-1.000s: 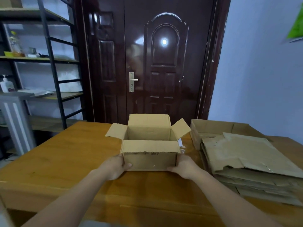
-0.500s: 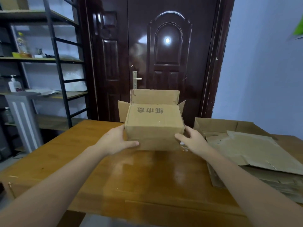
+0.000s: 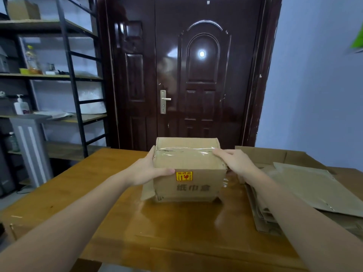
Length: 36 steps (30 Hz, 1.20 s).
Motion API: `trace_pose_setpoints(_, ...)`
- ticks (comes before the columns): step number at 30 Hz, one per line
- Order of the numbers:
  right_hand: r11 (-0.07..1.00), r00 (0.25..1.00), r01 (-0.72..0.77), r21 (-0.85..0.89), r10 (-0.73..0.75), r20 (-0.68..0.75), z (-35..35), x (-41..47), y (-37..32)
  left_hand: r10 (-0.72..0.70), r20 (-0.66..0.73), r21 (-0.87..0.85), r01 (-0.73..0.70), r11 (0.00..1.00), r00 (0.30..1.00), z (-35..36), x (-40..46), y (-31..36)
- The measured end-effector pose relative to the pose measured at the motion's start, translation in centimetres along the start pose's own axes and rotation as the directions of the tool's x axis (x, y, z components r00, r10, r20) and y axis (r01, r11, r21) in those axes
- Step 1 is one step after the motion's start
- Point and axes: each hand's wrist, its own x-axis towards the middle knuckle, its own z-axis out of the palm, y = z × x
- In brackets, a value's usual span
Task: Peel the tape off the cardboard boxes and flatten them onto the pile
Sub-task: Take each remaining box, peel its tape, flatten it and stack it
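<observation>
Turned over since a second ago, the cardboard box (image 3: pixel 189 169) now shows its taped bottom upward, where before its open flaps pointed up; it sits on the wooden table (image 3: pixel 98 193) a little past the middle, its loose flaps splayed out under it against the tabletop. On the side facing the person there is a yellow and red sticker (image 3: pixel 184 176) above dark printed characters. The left hand (image 3: pixel 145 171) holds the box's left side, thumb laid along the front face and fingers wrapped round the far-left corner. The right hand (image 3: pixel 234 160) rests at the top right edge with fingers fairly straight, the fingertips touching the end of the clear tape (image 3: pixel 184 151) that runs across the top seam from left to right. Near the table's right edge lies the pile of flattened cardboard (image 3: pixel 306 185), just beside the box. Beyond the far edge stands a dark brown door (image 3: pixel 186 75), with a metal shelf unit (image 3: pixel 59 75) to its left.
</observation>
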Motion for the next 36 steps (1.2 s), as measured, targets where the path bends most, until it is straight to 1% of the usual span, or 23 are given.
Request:
trace_pose_setpoints(3, 0.995, 0.996, -0.069, -0.072, 0.073, 0.053, 0.4, 0.2, 0.8, -0.041, 0.007, -0.017, 0.041, 0.999, 0.999, 0.3, 0.1, -0.1)
trace_pose_setpoints(6, 0.991, 0.981, -0.128, -0.037, 0.132, 0.139, 0.8, 0.0, 1.1, -0.078, -0.017, -0.024, 0.078, 0.997, 0.997, 0.8, 0.0, 0.0)
trace_pose_setpoints(9, 0.991, 0.978, -0.131, 0.027, 0.125, 0.166, 0.6, -0.1, -0.2, -0.130, -0.145, -0.057, 0.123, 0.991, 0.981, 0.7, 0.1, 0.2)
trace_pose_setpoints(11, 0.988, 0.979, -0.144, 0.056, 0.134, 0.154, 0.2, 0.0, -1.3, -0.135, -0.232, -0.033, 0.131, 0.991, 0.963, 0.3, 0.4, 0.7)
trace_pose_setpoints(13, 0.987, 0.981, -0.150, 0.065, 0.140, 0.137, -0.2, 0.1, -2.2, -0.123, -0.272, -0.008, 0.125, 0.992, 0.955, -0.2, 0.8, 1.1)
trace_pose_setpoints(16, 0.987, 0.983, -0.151, 0.048, 0.144, 0.115, -0.1, 0.3, -2.3, -0.104, -0.232, -0.010, 0.105, 0.994, 0.967, -0.3, 0.7, 1.4)
trace_pose_setpoints(20, 0.985, 0.972, -0.172, -0.025, 0.174, 0.159, 0.8, 0.4, -0.1, -0.159, -0.133, 0.016, 0.163, 0.987, 0.978, 1.0, -0.1, 1.2)
trace_pose_setpoints(24, 0.973, 0.954, -0.230, -0.022, 0.230, 0.192, 2.1, -0.2, 1.7, -0.170, -0.041, 0.041, 0.172, 0.984, 0.985, 2.4, -0.3, 0.4)
trace_pose_setpoints(27, 0.973, 0.951, -0.232, -0.002, 0.227, 0.209, 2.7, -0.6, 2.4, -0.187, -0.014, 0.065, 0.188, 0.980, 0.982, 3.3, 0.0, -0.6)
trace_pose_setpoints(29, 0.974, 0.952, -0.226, 0.021, 0.216, 0.218, 2.7, -0.7, 2.6, -0.187, -0.054, 0.077, 0.190, 0.979, 0.981, 3.6, 0.2, -0.9)
trace_pose_setpoints(31, 0.981, 0.955, -0.195, 0.022, 0.185, 0.234, 2.3, -0.5, 2.5, -0.172, -0.128, 0.093, 0.185, 0.978, 0.977, 3.6, 0.3, -0.6)
trace_pose_setpoints(34, 0.993, 0.972, -0.117, 0.026, 0.109, 0.209, 1.4, 0.3, 2.3, -0.183, -0.231, 0.111, 0.212, 0.971, 0.956, 2.7, 0.5, 0.5)
trace_pose_setpoints(36, 0.999, 0.981, -0.031, 0.018, 0.027, 0.191, 1.0, 0.0, 2.0, -0.196, -0.299, 0.094, 0.233, 0.968, 0.934, 2.0, 0.8, 0.9)
